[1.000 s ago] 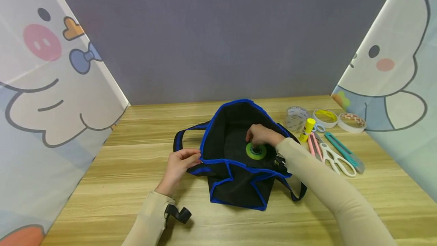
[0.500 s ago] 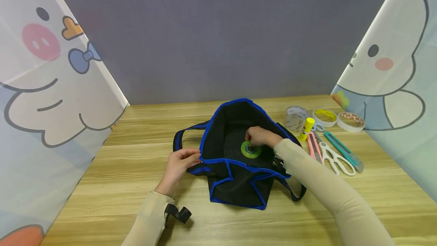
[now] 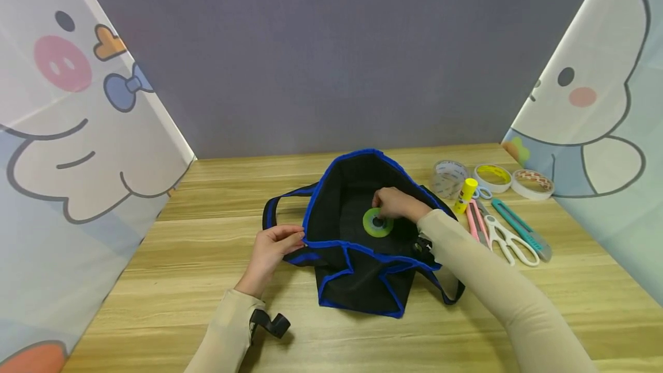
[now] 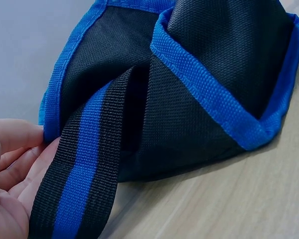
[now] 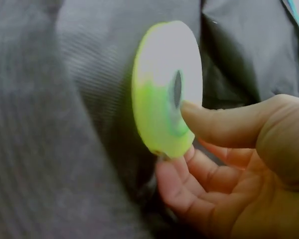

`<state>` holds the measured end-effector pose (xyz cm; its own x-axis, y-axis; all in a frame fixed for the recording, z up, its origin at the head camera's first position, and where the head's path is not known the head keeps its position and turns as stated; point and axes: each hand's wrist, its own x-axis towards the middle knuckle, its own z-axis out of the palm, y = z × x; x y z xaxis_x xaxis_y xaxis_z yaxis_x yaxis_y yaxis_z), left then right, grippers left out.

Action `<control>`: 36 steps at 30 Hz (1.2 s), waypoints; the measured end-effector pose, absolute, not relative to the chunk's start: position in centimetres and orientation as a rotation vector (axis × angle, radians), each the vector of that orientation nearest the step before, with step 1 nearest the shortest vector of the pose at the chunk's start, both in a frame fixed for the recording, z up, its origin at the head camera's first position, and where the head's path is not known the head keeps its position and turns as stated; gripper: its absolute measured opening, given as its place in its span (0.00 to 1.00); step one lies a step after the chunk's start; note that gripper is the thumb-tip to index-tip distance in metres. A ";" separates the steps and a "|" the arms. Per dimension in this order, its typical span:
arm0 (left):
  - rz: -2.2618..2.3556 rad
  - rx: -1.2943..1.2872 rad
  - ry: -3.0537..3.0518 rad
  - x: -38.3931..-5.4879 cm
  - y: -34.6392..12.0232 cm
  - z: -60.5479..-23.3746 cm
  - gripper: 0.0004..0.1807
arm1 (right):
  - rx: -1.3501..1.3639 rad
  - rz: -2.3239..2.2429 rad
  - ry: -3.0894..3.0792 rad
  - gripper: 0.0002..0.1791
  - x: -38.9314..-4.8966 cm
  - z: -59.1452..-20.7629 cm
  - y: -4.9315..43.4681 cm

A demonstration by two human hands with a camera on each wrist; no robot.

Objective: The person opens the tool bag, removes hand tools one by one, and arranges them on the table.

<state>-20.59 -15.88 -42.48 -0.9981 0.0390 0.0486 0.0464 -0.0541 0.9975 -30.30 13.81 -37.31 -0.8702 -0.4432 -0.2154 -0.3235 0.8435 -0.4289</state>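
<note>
A black fabric bag (image 3: 362,289) with blue edging stands on the wooden table with its mouth spread wide. At its left corner, the thumb and fingers of my left hand (image 3: 269,253) pinch the blue-edged rim; up close in the left wrist view, a black-and-blue strap (image 4: 79,169) hangs in front of the fingers. My right hand (image 3: 396,203) reaches into the bag and grips a yellow-green roll of tape (image 3: 369,224) by its lower edge. In the right wrist view the thumb lies on the face of the roll (image 5: 154,107), beside its centre hole.
Right of the bag lie a clear tape roll (image 3: 445,186), a glue stick (image 3: 464,197), a pink cutter (image 3: 476,223), white-handled scissors (image 3: 513,242), a teal cutter (image 3: 520,229) and two more tape rolls at the back. Printed cloth walls flank the table; a grey panel (image 3: 336,62) backs it.
My right hand has shifted the green tape roll leftward and slightly up inside the bag, turning it in the fingers. The left hand keeps its place on the rim.
</note>
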 end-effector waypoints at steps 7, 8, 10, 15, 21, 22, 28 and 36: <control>-2.263 -0.098 -2.162 -20.6 -15.9 -42.5 0.10 | -0.566 -0.694 2.666 0.07 -30.0 -36.1 14.5; -2.260 -0.098 -2.163 -20.6 -15.9 -42.5 0.10 | -0.567 -0.716 2.655 0.07 -30.0 -35.9 14.6; -2.256 -0.099 -2.167 -20.6 -15.9 -42.5 0.10 | -0.566 -0.759 2.635 0.07 -29.9 -35.7 14.8; -2.257 -0.102 -2.164 -20.6 -15.9 -42.5 0.09 | -0.571 -0.839 2.604 0.07 -29.5 -35.3 15.3; -2.269 -0.110 -2.150 -20.6 -16.0 -42.6 0.10 | -0.591 -0.864 2.623 0.06 -29.3 -34.9 15.4; -2.273 -0.111 -2.147 -20.6 -16.0 -42.5 0.10 | -0.598 -0.868 2.629 0.06 -29.2 -34.8 15.4; -2.282 -0.119 -2.138 -20.5 -15.9 -42.5 0.10 | -0.610 -0.984 2.625 0.07 -28.9 -33.6 15.9; -2.279 -0.114 -2.145 -20.5 -15.9 -42.5 0.10 | -0.593 -1.172 2.596 0.11 -28.2 -31.9 17.2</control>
